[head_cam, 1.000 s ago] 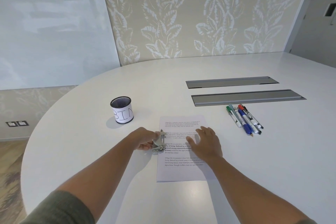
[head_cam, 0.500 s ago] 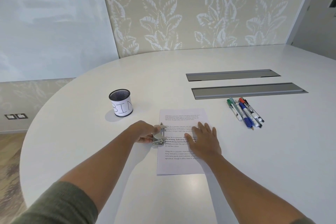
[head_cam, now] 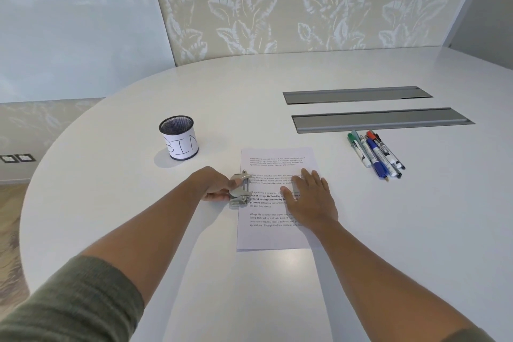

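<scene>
At paper's (head_cam: pixel 273 236) left edge, left hand (head_cam: pixel 215 184) grips punch (head_cam: pixel 240 191)

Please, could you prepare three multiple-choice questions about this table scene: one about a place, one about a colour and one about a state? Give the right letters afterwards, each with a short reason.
1. Where is the hole punch relative to the printed sheet?
A) on its upper right corner
B) at its left edge
C) at its lower edge

2. What colour is the cap of the leftmost marker?
A) red
B) black
C) green

3. How is the right hand?
A) flat on the sheet, fingers straight
B) closed in a fist
C) gripping a marker

Answers:
1 B: the left hand holds the hole punch against that edge.
2 C: the green cap lies furthest left in the row.
3 A: the palm rests on the paper and holds nothing.
</scene>
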Available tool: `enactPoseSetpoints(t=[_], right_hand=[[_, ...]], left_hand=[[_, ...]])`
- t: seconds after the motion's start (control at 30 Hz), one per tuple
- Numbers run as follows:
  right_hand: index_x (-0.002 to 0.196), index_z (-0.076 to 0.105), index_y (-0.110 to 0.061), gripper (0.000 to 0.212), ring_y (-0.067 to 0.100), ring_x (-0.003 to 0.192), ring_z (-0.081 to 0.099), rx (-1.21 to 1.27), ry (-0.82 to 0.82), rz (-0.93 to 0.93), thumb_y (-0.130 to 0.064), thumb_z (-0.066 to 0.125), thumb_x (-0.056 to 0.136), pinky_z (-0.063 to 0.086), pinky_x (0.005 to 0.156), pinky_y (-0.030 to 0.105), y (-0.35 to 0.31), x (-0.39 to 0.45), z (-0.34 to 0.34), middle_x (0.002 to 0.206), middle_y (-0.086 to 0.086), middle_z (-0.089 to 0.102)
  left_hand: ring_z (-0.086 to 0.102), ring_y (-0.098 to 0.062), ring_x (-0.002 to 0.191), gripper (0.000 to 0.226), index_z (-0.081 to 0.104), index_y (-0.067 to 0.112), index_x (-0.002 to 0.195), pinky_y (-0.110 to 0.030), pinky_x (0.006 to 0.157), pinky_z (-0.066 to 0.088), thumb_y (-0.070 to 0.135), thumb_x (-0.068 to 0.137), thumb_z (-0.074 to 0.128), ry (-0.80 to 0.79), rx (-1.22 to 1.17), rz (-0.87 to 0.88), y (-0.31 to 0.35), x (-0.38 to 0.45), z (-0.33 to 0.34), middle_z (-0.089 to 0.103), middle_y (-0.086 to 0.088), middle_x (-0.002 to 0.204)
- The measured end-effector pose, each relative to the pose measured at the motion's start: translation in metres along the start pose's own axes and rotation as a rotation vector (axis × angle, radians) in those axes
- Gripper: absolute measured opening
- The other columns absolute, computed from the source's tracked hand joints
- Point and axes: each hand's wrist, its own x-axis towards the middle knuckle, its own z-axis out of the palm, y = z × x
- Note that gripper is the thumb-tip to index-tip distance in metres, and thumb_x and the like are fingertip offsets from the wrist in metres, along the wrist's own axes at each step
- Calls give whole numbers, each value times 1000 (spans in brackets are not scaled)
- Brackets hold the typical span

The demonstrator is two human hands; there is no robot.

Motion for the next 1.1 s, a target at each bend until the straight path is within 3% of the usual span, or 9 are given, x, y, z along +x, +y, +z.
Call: enactPoseSetpoints(t=[0.17, 0.3, 0.5, 0.63, 0.77, 0.97, 1.0, 1.03, 1.1], right_hand=[[140, 44, -26, 57, 21, 152, 6, 9, 50, -27, -59, 30, 95, 3, 124, 38, -7, 6, -15, 163, 0, 20], [139, 44, -27, 57, 22, 152, 8, -5, 88, -46, -59, 30, 95, 4, 124, 39, -11, 12, -24, 162, 1, 22], [139, 45, -27, 58, 22, 152, 8, -9, 105, -53, -61, 29, 94, 5, 124, 38, -13, 20, -28, 162, 0, 23], [139, 45, -27, 58, 22, 151, 10, -2, 118, -51, -61, 30, 94, 5, 124, 38, -12, 20, -28, 161, 0, 24], [139, 46, -27, 58, 22, 151, 11, -4, 125, -51, -61, 31, 94, 6, 124, 39, -13, 20, -27, 161, 1, 25], [139, 46, -27, 58, 22, 151, 11, -7, 125, -49, -61, 31, 94, 6, 124, 38, -12, 21, -27, 161, 0, 25], [139, 46, -27, 58, 22, 151, 10, -7, 123, -48, -61, 31, 94, 6, 124, 38, -12, 21, -27, 161, 0, 25], [138, 46, -28, 58, 22, 151, 10, -3, 122, -47, -61, 31, 94, 6, 124, 38, -12, 21, -27, 161, 0, 25], [139, 46, -28, 58, 21, 151, 10, 9, 122, -43, -61, 31, 94, 5, 124, 38, -12, 21, -27, 161, 0, 25]], left_hand=[[51, -20, 60, 50, 62, 8, 87, -25, 57, 37, 56, 82, 72, 51, 333, 30, 11, -3, -15, 56, -9, 78], [59, -30, 117, 72, 59, 1, 127, -29, 80, 39, 61, 86, 62, 152, 523, 132, 20, -8, -14, 59, -15, 127], [53, -35, 127, 83, 50, 4, 140, -40, 108, 44, 58, 81, 70, 85, 439, 104, 29, 0, -19, 49, -15, 143], [49, -43, 132, 93, 48, 3, 141, -44, 112, 40, 62, 74, 75, 81, 428, 42, 29, 4, -22, 48, -28, 144], [25, -13, 109, 92, 52, 1, 136, -30, 71, 40, 64, 73, 74, 94, 465, 35, 31, 3, -23, 46, -27, 142], [52, -34, 131, 102, 37, -5, 144, -35, 101, 45, 55, 74, 79, 74, 309, 33, 30, 4, -21, 39, -26, 148], [56, -36, 128, 99, 39, -6, 141, -43, 109, 37, 53, 73, 81, 70, 284, 26, 29, 6, -21, 49, -27, 143], [70, -35, 102, 92, 46, -8, 131, -28, 72, 26, 51, 71, 83, 55, 261, 24, 29, 6, -21, 64, -31, 120], [35, -18, 49, 62, 54, 1, 88, -26, 55, 20, 49, 68, 87, 66, 207, -8, 30, 3, -23, 37, -13, 66]])
